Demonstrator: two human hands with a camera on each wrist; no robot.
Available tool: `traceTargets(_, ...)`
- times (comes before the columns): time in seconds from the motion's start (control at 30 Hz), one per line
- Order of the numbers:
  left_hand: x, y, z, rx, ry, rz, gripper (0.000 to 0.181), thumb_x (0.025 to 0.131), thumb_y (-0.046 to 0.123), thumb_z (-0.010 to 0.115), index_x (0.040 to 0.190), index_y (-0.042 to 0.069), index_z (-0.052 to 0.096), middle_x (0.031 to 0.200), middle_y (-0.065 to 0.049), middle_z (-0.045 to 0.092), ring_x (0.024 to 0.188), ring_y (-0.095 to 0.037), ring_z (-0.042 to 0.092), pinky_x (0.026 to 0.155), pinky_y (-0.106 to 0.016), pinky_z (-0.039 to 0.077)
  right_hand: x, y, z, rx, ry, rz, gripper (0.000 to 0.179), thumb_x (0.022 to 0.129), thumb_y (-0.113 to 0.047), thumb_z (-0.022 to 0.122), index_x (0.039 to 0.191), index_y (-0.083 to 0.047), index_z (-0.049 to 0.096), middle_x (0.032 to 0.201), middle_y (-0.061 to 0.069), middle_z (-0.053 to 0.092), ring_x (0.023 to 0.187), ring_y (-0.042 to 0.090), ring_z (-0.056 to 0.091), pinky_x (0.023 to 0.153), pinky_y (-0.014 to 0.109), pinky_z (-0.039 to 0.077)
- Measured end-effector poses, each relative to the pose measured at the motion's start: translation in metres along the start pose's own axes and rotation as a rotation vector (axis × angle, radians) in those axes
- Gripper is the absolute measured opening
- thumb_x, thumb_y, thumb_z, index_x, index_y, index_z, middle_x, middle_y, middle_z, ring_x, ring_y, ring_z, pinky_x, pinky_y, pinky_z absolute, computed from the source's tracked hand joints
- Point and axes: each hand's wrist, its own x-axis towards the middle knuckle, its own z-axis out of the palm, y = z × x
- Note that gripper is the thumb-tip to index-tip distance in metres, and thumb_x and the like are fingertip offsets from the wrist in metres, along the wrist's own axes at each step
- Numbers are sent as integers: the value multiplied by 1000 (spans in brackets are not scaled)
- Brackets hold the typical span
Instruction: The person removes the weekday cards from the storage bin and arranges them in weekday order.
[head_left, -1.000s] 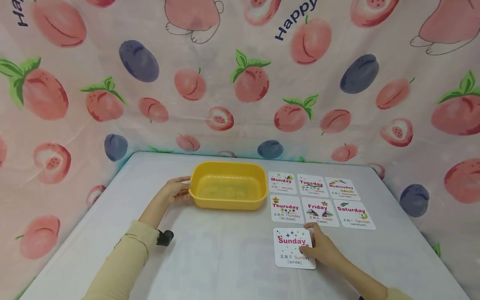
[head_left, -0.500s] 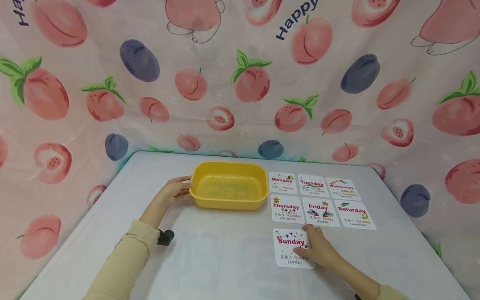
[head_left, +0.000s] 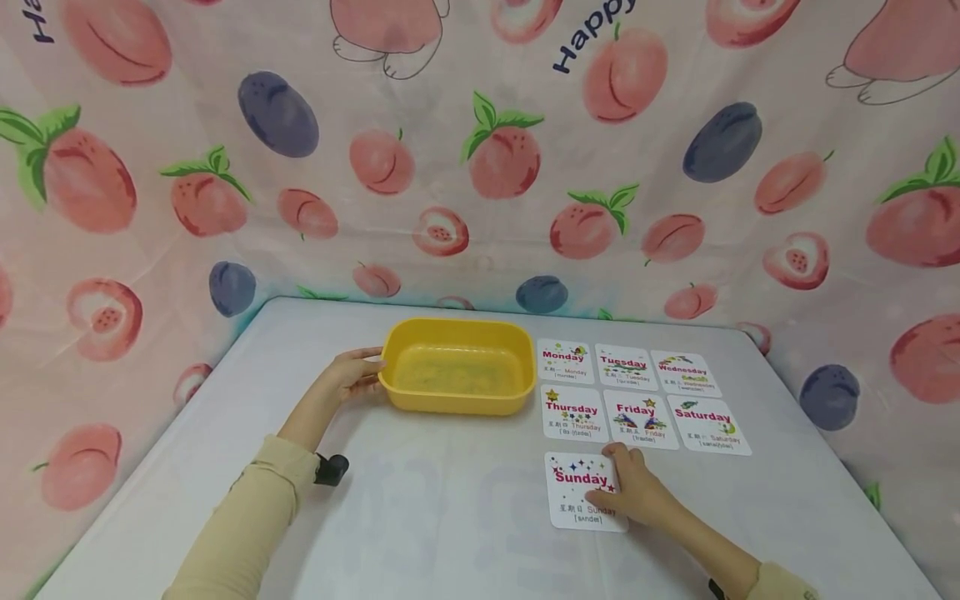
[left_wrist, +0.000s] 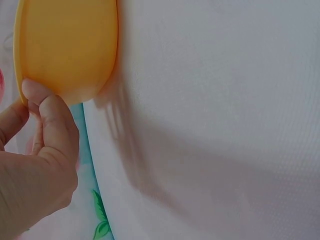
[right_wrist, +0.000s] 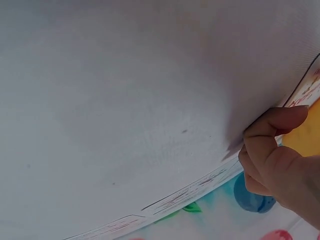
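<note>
A yellow plastic basin (head_left: 457, 404) stands on the table, with my left hand (head_left: 347, 379) at its left end. In the left wrist view, the fingers and thumb of that hand pinch the basin's rim (left_wrist: 18, 50). My right hand (head_left: 641, 492) holds the right side of a white "Sunday" flashcard (head_left: 581, 500), which lies flat nearest to me. Its thumb rests on the card's face, and the index finger is at the upper right corner. Part of that card's right edge is hidden by the hand.
Two rows of flashcards lie right of the basin: Monday (head_left: 564, 371), Tuesday (head_left: 627, 378) and Wednesday (head_left: 684, 387) behind, Thursday (head_left: 573, 427), Friday (head_left: 640, 422) and Saturday (head_left: 708, 437) in front. A fruit-print cloth (head_left: 480, 275) hangs behind the white table (head_left: 420, 517).
The right hand has moved slightly left over the Sunday card, and the card has shifted a little left with it. The left hand stays at the basin. The head view has tilted slightly.
</note>
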Motion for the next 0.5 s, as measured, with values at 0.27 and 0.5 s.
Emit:
traceTargets(0.27, 1, 1, 0, -8, -13, -4, 54, 95, 8, 53, 146, 7, 34, 94, -6, 57, 68, -9, 56, 62, -17, 54, 1, 1, -1, 4, -5, -18, 71, 71, -28, 81, 122, 2, 41, 96, 17, 43, 75, 19, 51, 63, 28, 46)
traceTargets(0.5, -4, 3, 0, 24, 7, 3, 54, 94, 8, 55, 144, 6, 36, 91, -4, 57, 62, -6, 55, 60, -17, 54, 4, 0, -1, 11, -9, -8, 71, 71, -27, 82, 120, 4, 41, 95, 17, 44, 75, 19, 53, 64, 30, 48)
